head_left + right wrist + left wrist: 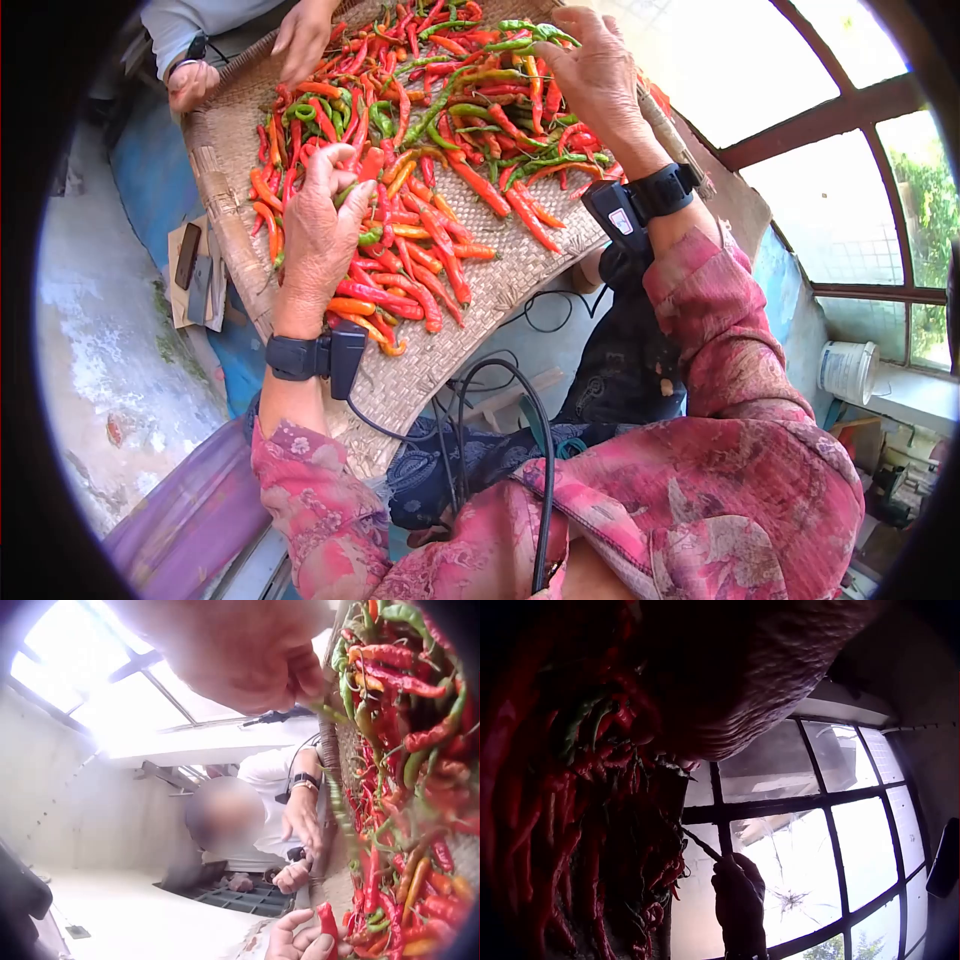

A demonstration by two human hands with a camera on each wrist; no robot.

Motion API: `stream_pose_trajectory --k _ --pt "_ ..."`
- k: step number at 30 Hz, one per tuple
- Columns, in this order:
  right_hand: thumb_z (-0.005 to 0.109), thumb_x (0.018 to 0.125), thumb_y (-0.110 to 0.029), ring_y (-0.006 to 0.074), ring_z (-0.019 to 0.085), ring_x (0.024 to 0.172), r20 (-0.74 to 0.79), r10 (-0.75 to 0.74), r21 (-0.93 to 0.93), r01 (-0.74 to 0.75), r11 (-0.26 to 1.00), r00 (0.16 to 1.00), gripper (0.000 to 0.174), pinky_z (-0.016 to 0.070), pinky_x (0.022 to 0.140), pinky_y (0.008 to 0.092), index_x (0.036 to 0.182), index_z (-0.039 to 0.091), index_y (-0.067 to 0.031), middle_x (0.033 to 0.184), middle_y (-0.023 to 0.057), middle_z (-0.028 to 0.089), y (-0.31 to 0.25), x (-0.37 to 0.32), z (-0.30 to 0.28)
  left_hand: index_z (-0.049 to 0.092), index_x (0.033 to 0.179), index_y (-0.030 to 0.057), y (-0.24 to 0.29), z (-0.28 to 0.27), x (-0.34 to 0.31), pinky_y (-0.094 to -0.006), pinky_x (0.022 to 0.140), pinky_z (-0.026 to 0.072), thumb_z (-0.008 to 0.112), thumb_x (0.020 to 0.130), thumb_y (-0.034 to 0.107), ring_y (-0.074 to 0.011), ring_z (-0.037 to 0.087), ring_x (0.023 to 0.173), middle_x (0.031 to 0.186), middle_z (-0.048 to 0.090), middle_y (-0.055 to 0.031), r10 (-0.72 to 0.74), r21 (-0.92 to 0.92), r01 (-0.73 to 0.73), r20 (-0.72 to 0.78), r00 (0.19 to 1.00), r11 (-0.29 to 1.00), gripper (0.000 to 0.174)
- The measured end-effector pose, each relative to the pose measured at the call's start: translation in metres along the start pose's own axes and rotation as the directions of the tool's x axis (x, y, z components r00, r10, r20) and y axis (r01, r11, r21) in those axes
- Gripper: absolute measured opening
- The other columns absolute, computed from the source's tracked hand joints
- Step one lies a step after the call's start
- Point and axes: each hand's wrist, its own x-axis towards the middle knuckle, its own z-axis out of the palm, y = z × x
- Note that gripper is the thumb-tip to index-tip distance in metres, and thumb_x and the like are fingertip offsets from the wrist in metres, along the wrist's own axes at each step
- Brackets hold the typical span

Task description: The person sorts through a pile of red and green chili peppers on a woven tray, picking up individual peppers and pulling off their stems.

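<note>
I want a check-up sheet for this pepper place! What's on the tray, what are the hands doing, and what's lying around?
Surface: woven tray, frayed at its edge.
Job's things: red, orange and green chili peppers spread across it.
Clutter: dark flat items on cardboard beside the tray.
Hands: left hand grips chili peppers from the pile; right hand holds green chilies; another person's hand reaches the pile.
Cables: black cable loops over the lap.
Surroundings: window, white bucket, concrete floor.
</note>
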Motion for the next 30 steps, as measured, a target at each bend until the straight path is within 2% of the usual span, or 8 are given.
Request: stream_pose_trajectory --k 1,2,7,11,15,23,27,30 --pt "0.067 0.081 -0.018 0.0230 0.063 0.072 -0.075 -0.136 -0.354 0.101 0.930 0.988 0.031 0.0502 0.067 0.0377 0.108 0.055 -0.0075 0.095 0.0131 0.059 -0.015 -0.001 -0.002 0.051 0.108 0.0050 0.000 0.001 -0.001 -0.0324 0.066 0.0498 0.062 0.084 0.006 -0.0207 0.065 0.073 0.081 0.065 -0.0121 -0.038 -0.055 0.040 0.033 0.999 0.998 0.026" --pt "0.069 0.078 -0.020 0.0290 0.062 0.078 -0.094 -0.179 -0.347 0.136 0.928 0.979 0.036 0.0488 0.073 0.0433 0.111 0.056 -0.0115 0.100 0.0161 0.056 -0.018 -0.003 0.003 0.053 0.106 0.0041 -0.002 0.003 -0.001 -0.0307 0.065 0.0500 0.062 0.085 0.006 -0.0180 0.064 0.073 0.081 0.065 -0.0109 -0.075 -0.109 0.082 0.069 0.995 0.991 0.024" --pt "0.066 0.081 -0.018 0.0266 0.062 0.084 0.339 -0.341 0.185 0.293 0.938 0.877 0.031 0.0509 0.070 0.0358 0.110 0.059 -0.0092 0.090 0.0108 0.061 -0.045 -0.038 0.056 0.055 0.108 0.0019 0.005 0.011 -0.005 -0.0220 0.070 0.0490 0.058 0.088 0.004 -0.0067 0.059 0.080 0.091 0.064 -0.0041 -0.079 -0.193 0.109 0.156 0.985 0.975 0.020" --pt "0.064 0.085 -0.021 0.0297 0.064 0.073 0.598 -0.296 0.390 0.053 0.919 0.744 0.027 0.0501 0.066 0.0367 0.103 0.060 -0.0010 0.081 0.0154 0.065 -0.064 -0.055 0.060 0.055 0.106 0.0026 0.004 0.013 -0.005 -0.0294 0.072 0.0509 0.058 0.086 0.003 -0.0170 0.065 0.083 0.091 0.066 -0.0116 -0.046 -0.162 0.066 0.123 0.991 0.985 0.020" --pt "0.062 0.084 -0.015 0.0215 0.063 0.068 0.509 -0.309 0.351 0.134 0.927 0.804 0.015 0.0490 0.063 0.0318 0.096 0.063 -0.0048 0.075 0.0111 0.063 -0.058 -0.043 0.053 0.055 0.107 0.0032 0.007 0.010 -0.005 -0.0305 0.072 0.0514 0.058 0.086 0.003 -0.0191 0.066 0.083 0.092 0.066 -0.0124 -0.058 -0.106 0.070 0.107 0.993 0.992 0.022" --pt "0.060 0.083 -0.021 0.0280 0.064 0.067 0.035 0.038 0.019 -0.039 0.999 0.999 0.020 0.0506 0.062 0.0399 0.094 0.061 -0.0034 0.072 0.0144 0.063 -0.016 -0.003 0.022 0.058 0.106 0.0048 -0.004 0.011 -0.006 -0.0336 0.068 0.0505 0.057 0.086 0.008 -0.0242 0.066 0.080 0.089 0.066 -0.0155 -0.114 -0.037 0.118 0.101 0.988 0.992 0.020" --pt "0.055 0.081 -0.014 0.0325 0.063 0.081 0.476 -0.292 -0.168 0.412 0.896 0.830 0.020 0.0519 0.066 0.0429 0.098 0.059 -0.0033 0.088 0.0165 0.060 -0.013 -0.031 0.067 0.060 0.102 0.0045 0.000 0.011 -0.006 -0.0366 0.069 0.0502 0.057 0.085 0.008 -0.0309 0.065 0.081 0.089 0.065 -0.0176 -0.019 0.085 0.004 0.170 0.985 0.996 0.018" --pt "0.060 0.075 -0.006 0.0322 0.057 0.093 0.568 -0.289 -0.092 0.409 0.908 0.770 0.046 0.0509 0.075 0.0425 0.120 0.048 -0.0053 0.107 0.0146 0.051 -0.027 -0.052 0.087 0.060 0.101 0.0039 0.006 0.011 -0.007 -0.0373 0.069 0.0498 0.058 0.084 0.008 -0.0319 0.064 0.082 0.088 0.065 -0.0177 0.038 0.076 -0.050 0.157 0.987 0.996 0.017"
